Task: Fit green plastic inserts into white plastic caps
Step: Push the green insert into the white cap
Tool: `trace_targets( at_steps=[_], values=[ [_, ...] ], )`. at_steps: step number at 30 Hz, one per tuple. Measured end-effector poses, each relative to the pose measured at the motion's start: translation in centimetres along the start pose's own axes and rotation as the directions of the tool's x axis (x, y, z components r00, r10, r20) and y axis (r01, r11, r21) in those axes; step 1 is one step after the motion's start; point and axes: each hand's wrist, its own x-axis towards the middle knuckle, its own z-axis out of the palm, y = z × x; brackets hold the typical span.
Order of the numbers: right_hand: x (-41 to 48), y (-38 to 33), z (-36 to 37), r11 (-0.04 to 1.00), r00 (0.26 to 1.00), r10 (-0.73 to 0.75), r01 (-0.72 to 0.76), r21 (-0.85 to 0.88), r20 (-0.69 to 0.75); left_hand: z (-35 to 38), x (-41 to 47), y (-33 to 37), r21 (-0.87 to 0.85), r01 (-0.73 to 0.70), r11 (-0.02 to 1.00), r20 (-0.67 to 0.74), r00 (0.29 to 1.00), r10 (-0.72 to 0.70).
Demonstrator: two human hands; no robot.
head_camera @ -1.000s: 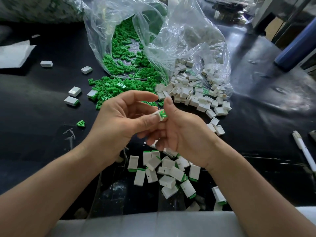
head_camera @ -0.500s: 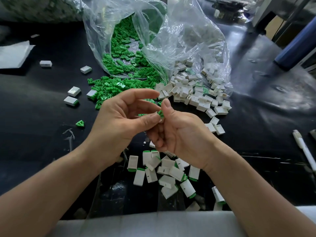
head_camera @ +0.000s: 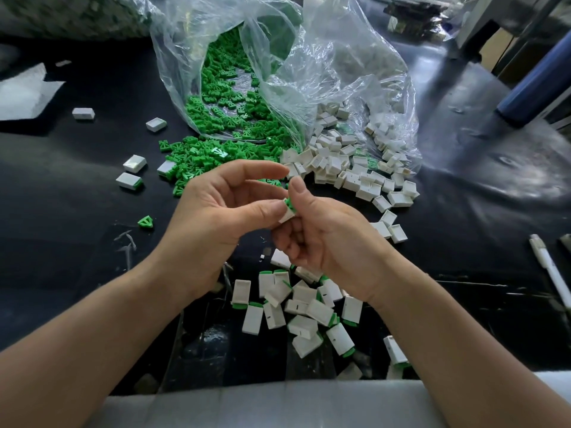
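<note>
Head view: one black table (head_camera: 77, 242) carries two clear plastic bags lying open toward the person, the left bag (head_camera: 185, 57) spilling a heap of green inserts (head_camera: 222, 118) too many to count, the right bag (head_camera: 355, 72) spilling a like heap of empty white caps (head_camera: 349, 168). A pale foam strip (head_camera: 278, 406) runs along the near table edge. Just beyond it lies a pile of roughly seventeen finished caps (head_camera: 304, 313) with green showing at their ends. Bare black surface lies left of the hands and again on the right, between the caps and one white pen (head_camera: 550, 273) near the right edge. Five stray caps (head_camera: 134, 163) lie singly at the left, and one lone insert (head_camera: 145, 221) beside the left wrist. Above the finished pile, the right hand (head_camera: 327, 239) pinches one white cap (head_camera: 286, 216) between thumb and curled fingers, with a green insert (head_camera: 289, 203) sticking out of its top end. The left hand (head_camera: 216, 217) is relaxed, its thumb tip pressing the cap's side and its forefinger stretched out above, clear of the piece.
</note>
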Motion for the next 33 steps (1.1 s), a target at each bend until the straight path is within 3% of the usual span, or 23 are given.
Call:
trace_targets(
  at_steps=[17,22,33],
  values=[
    [0.2,0.2,0.0,0.964,0.998,-0.068,0.065,-0.259,-0.001,0.0,-0.2,-0.2,0.02,-0.04,0.999,0.021,0.999,0.04],
    [0.3,0.7,0.1,0.893,0.977,-0.197,0.143,-0.427,-0.085,0.2,-0.1,-0.1,-0.021,-0.011,1.0,0.037,0.999,0.012],
    [0.6,1.2,0.5,0.823,0.958,-0.246,0.127,-0.554,-0.146,0.6,-0.2,-0.5,-0.114,0.015,0.993,-0.01,1.0,-0.016]
  ],
)
